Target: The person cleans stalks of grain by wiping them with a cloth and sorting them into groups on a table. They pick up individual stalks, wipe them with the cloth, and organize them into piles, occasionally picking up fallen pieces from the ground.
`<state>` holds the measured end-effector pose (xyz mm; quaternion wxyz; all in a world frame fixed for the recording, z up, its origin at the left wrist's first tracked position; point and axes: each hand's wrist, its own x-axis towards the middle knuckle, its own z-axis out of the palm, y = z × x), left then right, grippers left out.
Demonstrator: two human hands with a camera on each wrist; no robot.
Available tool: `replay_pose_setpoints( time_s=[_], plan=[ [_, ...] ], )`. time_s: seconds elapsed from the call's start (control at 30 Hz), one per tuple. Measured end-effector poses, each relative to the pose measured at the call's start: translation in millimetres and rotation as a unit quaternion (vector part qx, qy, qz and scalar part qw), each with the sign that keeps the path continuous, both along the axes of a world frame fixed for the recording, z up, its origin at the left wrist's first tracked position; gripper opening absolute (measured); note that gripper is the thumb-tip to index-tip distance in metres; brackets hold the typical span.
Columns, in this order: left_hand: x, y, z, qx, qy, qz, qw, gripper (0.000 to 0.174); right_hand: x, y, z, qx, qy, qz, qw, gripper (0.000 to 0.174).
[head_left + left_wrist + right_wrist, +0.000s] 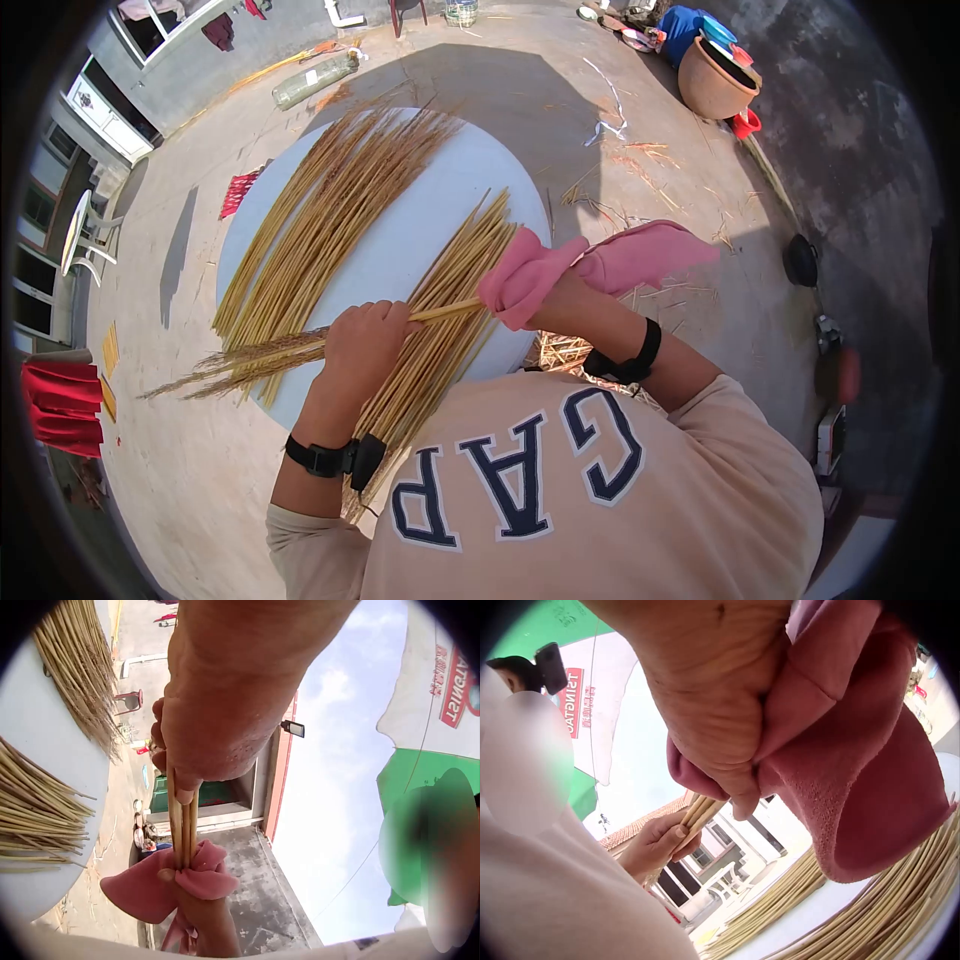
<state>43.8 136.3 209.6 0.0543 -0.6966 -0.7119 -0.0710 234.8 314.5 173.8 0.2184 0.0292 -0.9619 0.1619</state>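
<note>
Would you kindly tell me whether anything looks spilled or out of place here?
Only loose straw scraps scattered on the floor beside the table; the nearer stalk pile overhangs its edge.

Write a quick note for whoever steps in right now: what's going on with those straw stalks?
Left hand: fingers grip a few stalks mid-length, tufted ends pointing left.
Right hand: pinches a pink cloth round the same stalks' bare ends.
Table: carries a far pile and a near pile of loose stalks.
Done: cannot tell which pile is finished.
Left: probably wiping this handful, then the rest.
</note>
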Motion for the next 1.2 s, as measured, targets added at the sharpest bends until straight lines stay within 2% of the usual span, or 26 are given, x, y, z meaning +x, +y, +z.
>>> replay_pose_setpoints(
  time_s=[0.03,0.07,0.1,0.13,0.2,0.23,0.3,0.4,0.43,0.47,0.5,0.57,0.6,0.63,0.67,0.7,0.73,0.77,0.83,0.87,0.93,1.03,1.1,1.13,1.17,1.2],
  plan=[
    [3.3,-4.0,-5.2,-0.010,-0.011,0.008,1.000,0.027,1.7,9.1,-12.9,0.003,0.001,-0.010,1.000,0.007],
    [4.5,-6.5,-9.5,-0.020,-0.022,0.015,0.999,0.029,1.4,20.5,-24.7,-0.157,-0.023,0.083,0.984,0.010],
    [4.2,-7.3,-13.6,-0.019,-0.021,0.006,1.000,0.029,3.0,29.2,-34.6,-0.311,-0.044,0.175,0.933,0.014],
    [4.3,-9.2,-17.4,-0.030,-0.032,0.012,0.999,0.030,6.4,32.4,-38.7,-0.310,-0.041,0.168,0.935,0.014],
    [-0.2,-16.0,-23.4,-0.039,-0.043,0.019,0.998,0.030,11.8,39.3,-43.6,-0.077,-0.081,0.077,0.991,0.017],
    [-5.5,-21.5,-25.5,-0.038,-0.039,0.042,0.998,0.030,17.6,42.8,-38.1,-0.076,-0.079,0.076,0.991,0.017],
    [-20.5,-37.2,-33.2,-0.037,-0.032,0.064,0.997,0.031,37.8,55.9,-22.0,-0.018,-0.063,-0.090,0.994,0.026],
    [-35.5,-57.9,-44.5,-0.033,-0.032,0.093,0.995,0.035,64.9,93.8,-15.5,-0.014,-0.058,-0.140,0.988,0.026],
    [-35.2,-61.9,-45.1,-0.047,-0.049,0.111,0.992,0.035,73.8,105.0,-14.0,-0.211,-0.059,-0.154,0.963,0.021],
    [-35.5,-64.0,-44.6,-0.061,-0.066,0.129,0.988,0.035,81.1,114.3,-12.9,-0.399,-0.057,-0.160,0.901,0.016],
    [-33.4,-63.1,-42.9,-0.057,-0.089,0.142,0.984,0.034,85.2,121.9,-15.4,-0.400,-0.056,-0.158,0.901,0.016],
    [-38.0,-65.4,-44.3,-0.078,-0.087,0.163,0.980,0.035,93.6,139.2,-29.9,-0.195,0.051,-0.286,0.937,0.025],
    [-41.4,-67.0,-46.3,-0.098,-0.086,0.183,0.974,0.035,101.5,152.0,-40.5,-0.339,0.120,-0.323,0.875,0.024],
    [-46.1,-71.6,-51.7,-0.097,-0.085,0.187,0.974,0.035,111.6,166.5,-46.0,-0.473,0.184,-0.349,0.788,0.023],
    [-52.0,-78.4,-59.5,-0.099,-0.110,0.206,0.967,0.035,129.1,185.4,-40.4,-0.204,0.073,-0.413,0.884,0.022],
    [-55.5,-83.1,-66.0,-0.100,-0.133,0.224,0.960,0.035,146.5,203.8,-42.8,-0.244,0.133,-0.403,0.872,0.022],
    [-55.8,-85.3,-68.2,-0.098,-0.132,0.230,0.959,0.035,152.4,203.9,-38.9,-0.272,0.270,-0.431,0.817,0.022],
    [-56.1,-85.9,-69.3,-0.095,-0.223,0.236,0.941,0.033,163.6,201.1,-27.2,-0.442,0.280,-0.440,0.730,0.021],
    [-60.8,-87.6,-86.0,-0.101,-0.376,0.245,0.888,0.029,159.4,178.6,-12.1,-0.578,0.332,-0.367,0.649,0.024],
    [-56.6,-81.1,-78.1,-0.100,-0.373,0.244,0.890,0.029,157.5,172.1,-11.6,-0.639,0.336,-0.327,0.610,0.027],
    [-40.3,-57.3,-65.3,-0.108,-0.508,0.236,0.821,0.026,142.2,148.9,-18.7,-0.670,0.308,-0.263,0.622,0.032],
    [-33.2,-25.0,-64.0,-0.110,-0.544,0.205,0.806,0.024,93.1,76.9,5.0,-0.761,0.157,-0.196,0.598,0.038],
    [-23.2,2.6,-55.5,-0.119,-0.609,0.173,0.765,0.025,71.1,38.6,4.4,-0.700,0.018,-0.209,0.683,0.043],
    [-14.6,18.6,-51.0,-0.121,-0.608,0.162,0.768,0.025,60.0,28.0,3.9,-0.659,-0.078,-0.209,0.718,0.048],
    [-2.9,34.1,-47.4,-0.145,-0.613,0.112,0.769,0.026,48.6,16.2,-4.1,-0.632,-0.103,-0.219,0.737,0.051],
    [10.5,47.6,-44.0,-0.169,-0.616,0.063,0.767,0.028,35.3,4.3,-9.9,-0.629,-0.101,-0.247,0.730,0.055]
  ],
)
